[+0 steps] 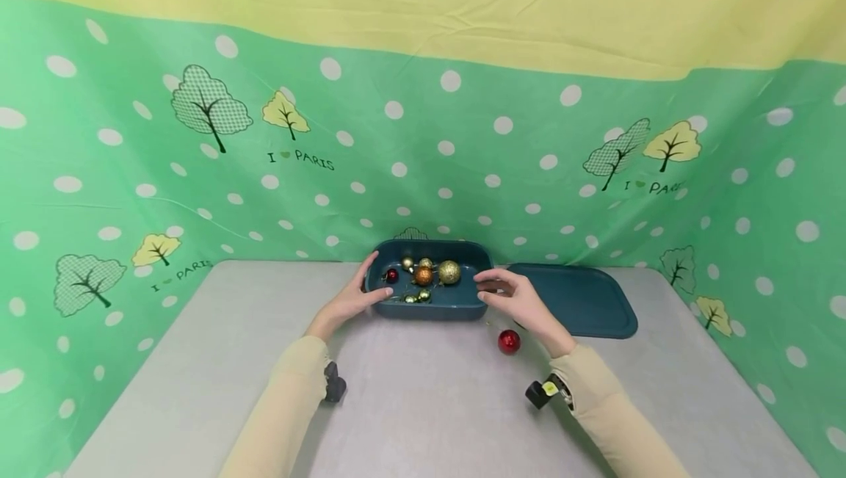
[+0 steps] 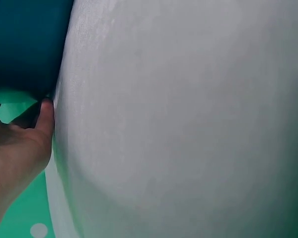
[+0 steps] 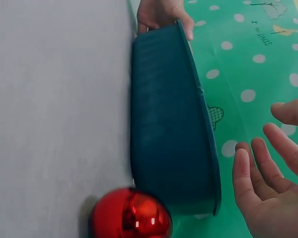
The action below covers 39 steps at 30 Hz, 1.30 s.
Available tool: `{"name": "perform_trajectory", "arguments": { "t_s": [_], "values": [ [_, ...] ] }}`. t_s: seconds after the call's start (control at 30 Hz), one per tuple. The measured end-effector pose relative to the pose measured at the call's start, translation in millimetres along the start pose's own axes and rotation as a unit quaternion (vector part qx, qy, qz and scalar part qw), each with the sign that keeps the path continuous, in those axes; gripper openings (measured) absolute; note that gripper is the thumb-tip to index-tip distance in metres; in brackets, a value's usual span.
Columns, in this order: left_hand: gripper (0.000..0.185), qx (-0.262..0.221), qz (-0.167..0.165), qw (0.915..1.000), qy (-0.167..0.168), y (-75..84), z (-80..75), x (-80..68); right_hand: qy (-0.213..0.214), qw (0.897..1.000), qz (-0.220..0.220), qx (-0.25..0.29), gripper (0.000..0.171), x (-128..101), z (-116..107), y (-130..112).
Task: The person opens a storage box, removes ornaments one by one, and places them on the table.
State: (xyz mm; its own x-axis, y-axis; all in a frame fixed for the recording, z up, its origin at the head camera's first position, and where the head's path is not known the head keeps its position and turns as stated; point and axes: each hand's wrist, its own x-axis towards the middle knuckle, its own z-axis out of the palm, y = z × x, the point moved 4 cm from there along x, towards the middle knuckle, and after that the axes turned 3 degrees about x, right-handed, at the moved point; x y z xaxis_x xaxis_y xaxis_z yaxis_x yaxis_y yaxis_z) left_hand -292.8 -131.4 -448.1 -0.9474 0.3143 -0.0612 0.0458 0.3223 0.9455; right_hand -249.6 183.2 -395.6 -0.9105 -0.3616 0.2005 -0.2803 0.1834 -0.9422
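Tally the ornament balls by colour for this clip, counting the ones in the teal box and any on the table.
Red: 2, a small one in the teal box at and one on the table at
Gold: 2, at and
Orange: 1, at
Green or pale, too small to tell exactly: about 3, at
Total: about 8

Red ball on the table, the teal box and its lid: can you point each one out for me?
Red ball [image 1: 509,341], head view, middle of its shiny front.
Box [image 1: 429,309], head view, near outer wall.
Lid [image 1: 581,302], head view, flat top.
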Motion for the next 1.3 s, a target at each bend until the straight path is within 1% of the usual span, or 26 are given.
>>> {"name": "perform_trajectory", "arguments": {
  "t_s": [0.1, 0.17, 0.3, 0.47, 0.6, 0.8, 0.87, 1.1, 1.2, 1.23, 1.3],
  "values": [
    [0.092, -0.004, -0.002, 1.0000, -0.009, 10.8, -1.3, -5.6, -0.005, 1.000, 0.006, 0.008, 0.034, 7.1, 5.1, 0.1],
    [0.092, 0.001, -0.002, 0.9999, -0.013, 17.5, -1.3, -9.5, -0.004, 1.000, 0.014, 0.010, 0.035, 11.6, 7.8, 2.1],
    [0.091, 0.003, -0.003, 0.9999, -0.015, 22.6, 0.2, -13.2, 0.002, 0.999, 0.028, 0.021, 0.037, 19.5, 11.6, 7.9],
    [0.092, 0.002, -0.007, 0.9998, -0.017, 22.7, 2.1, -13.7, 0.013, 0.998, 0.040, 0.036, 0.040, 27.8, 14.8, 12.1],
    [0.091, 0.004, -0.009, 0.9998, -0.016, 22.7, 2.1, -13.9, 0.022, 0.998, 0.058, 0.034, 0.042, 36.7, 17.8, 13.0],
    [0.090, 0.005, -0.007, 0.9999, -0.013, 23.4, 0.4, -13.9, 0.031, 0.997, 0.064, 0.031, 0.044, 51.5, 23.1, 15.8],
    [0.090, 0.005, -0.007, 0.9999, -0.014, 23.4, 1.1, -14.0, 0.036, 0.997, 0.065, 0.027, 0.046, 55.3, 24.3, 18.7],
    [0.091, 0.004, -0.010, 0.9999, -0.014, 24.4, 1.6, -13.9, 0.050, 0.996, 0.073, -0.020, 0.048, 68.7, 30.4, 22.7],
    [0.091, 0.004, -0.009, 0.9999, -0.014, 25.3, 1.2, -13.9, 0.058, 0.995, 0.074, -0.023, 0.049, 74.0, 32.6, 24.3],
    [0.090, 0.004, -0.010, 0.9999, -0.014, 25.3, 1.1, -14.0, 0.057, 0.995, 0.079, -0.021, 0.049, 74.1, 33.8, 20.3],
    [0.090, 0.006, -0.010, 0.9998, -0.014, 25.7, 1.0, -15.0, 0.055, 0.995, 0.088, -0.009, 0.050, 76.3, 36.1, 22.6]
  ]
}}
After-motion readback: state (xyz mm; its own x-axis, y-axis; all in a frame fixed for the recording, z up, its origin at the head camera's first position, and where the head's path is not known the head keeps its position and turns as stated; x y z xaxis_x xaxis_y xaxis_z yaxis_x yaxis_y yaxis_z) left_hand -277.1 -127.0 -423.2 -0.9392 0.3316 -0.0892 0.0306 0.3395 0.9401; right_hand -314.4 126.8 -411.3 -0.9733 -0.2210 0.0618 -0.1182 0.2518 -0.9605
